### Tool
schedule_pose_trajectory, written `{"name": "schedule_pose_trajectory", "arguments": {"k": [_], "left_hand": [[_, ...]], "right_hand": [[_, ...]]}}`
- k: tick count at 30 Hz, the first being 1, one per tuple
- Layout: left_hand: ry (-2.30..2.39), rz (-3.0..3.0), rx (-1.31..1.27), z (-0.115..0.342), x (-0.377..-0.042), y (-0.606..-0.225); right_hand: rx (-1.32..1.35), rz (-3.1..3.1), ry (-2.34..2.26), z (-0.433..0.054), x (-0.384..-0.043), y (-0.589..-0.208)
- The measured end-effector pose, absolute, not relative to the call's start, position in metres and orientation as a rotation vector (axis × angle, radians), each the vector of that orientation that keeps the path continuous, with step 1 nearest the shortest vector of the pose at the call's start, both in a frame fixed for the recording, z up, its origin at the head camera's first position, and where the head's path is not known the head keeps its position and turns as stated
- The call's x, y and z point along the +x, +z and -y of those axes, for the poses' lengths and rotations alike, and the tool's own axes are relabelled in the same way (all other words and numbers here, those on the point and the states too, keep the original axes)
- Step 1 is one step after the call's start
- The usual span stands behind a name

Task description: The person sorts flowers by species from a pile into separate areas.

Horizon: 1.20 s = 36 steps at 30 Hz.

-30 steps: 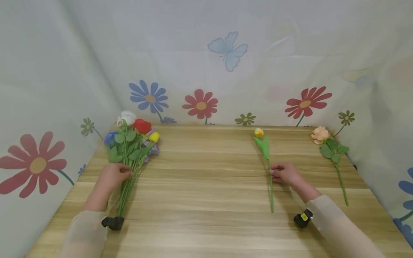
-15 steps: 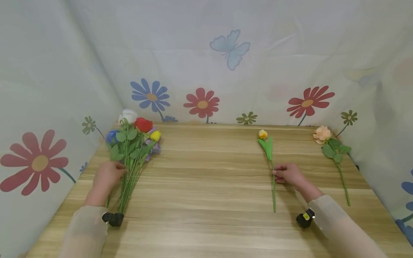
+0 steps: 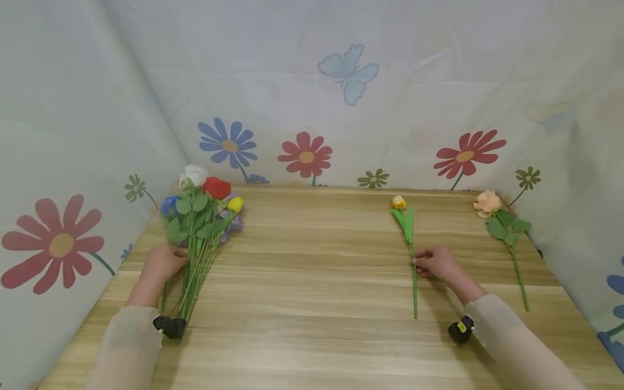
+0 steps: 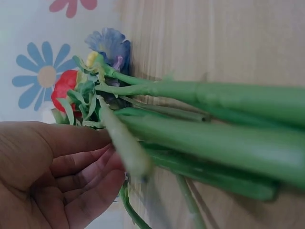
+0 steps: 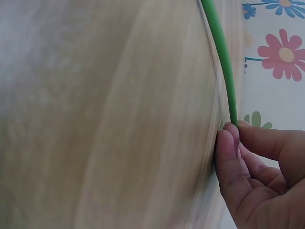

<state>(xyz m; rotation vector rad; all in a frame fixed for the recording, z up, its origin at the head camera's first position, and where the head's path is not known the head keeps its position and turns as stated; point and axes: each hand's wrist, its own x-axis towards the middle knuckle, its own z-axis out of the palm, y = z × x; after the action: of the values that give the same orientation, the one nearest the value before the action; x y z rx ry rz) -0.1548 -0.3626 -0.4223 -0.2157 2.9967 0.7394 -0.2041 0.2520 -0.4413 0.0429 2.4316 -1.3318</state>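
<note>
On the left of the table lies a bunch of artificial flowers (image 3: 200, 222), with white, red, blue, yellow and purple heads. My left hand (image 3: 164, 262) is at the left side of its stems, fingers loosely bent. In the left wrist view, the fingertips (image 4: 107, 191) lie right by the green stems (image 4: 214, 138), partly behind a cut stem end. On the right, my right hand (image 3: 434, 261) pinches the stem of a yellow-and-white tulip (image 3: 408, 230) between thumb and fingers. The right wrist view shows the green stem (image 5: 224, 62) running up from the fingertips, its flower head out of view.
A peach rose (image 3: 487, 203) with green leaves lies near the right edge of the wooden table (image 3: 312, 303). A white cloth (image 3: 273, 70) printed with flowers and a butterfly stands around the back and sides.
My left hand has drawn back left from over the bunch's stems, and another stem shows beside them. The tulip and my right hand have shifted slightly right in view.
</note>
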Motion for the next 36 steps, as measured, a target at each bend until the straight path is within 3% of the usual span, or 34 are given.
{"name": "schedule_pose_trajectory", "arguments": {"k": [17,36], "left_hand": [[0.822,-2.969,-0.261,0.363,-0.148,-0.411],[0.830,-3.028,-0.181,0.337,-0.143,-0.372]], "right_hand": [[0.029,-2.504,-1.277,-0.245,-0.204,-0.442],[0.007,-2.581,-1.206,-0.240,-0.208,-0.447]]}}
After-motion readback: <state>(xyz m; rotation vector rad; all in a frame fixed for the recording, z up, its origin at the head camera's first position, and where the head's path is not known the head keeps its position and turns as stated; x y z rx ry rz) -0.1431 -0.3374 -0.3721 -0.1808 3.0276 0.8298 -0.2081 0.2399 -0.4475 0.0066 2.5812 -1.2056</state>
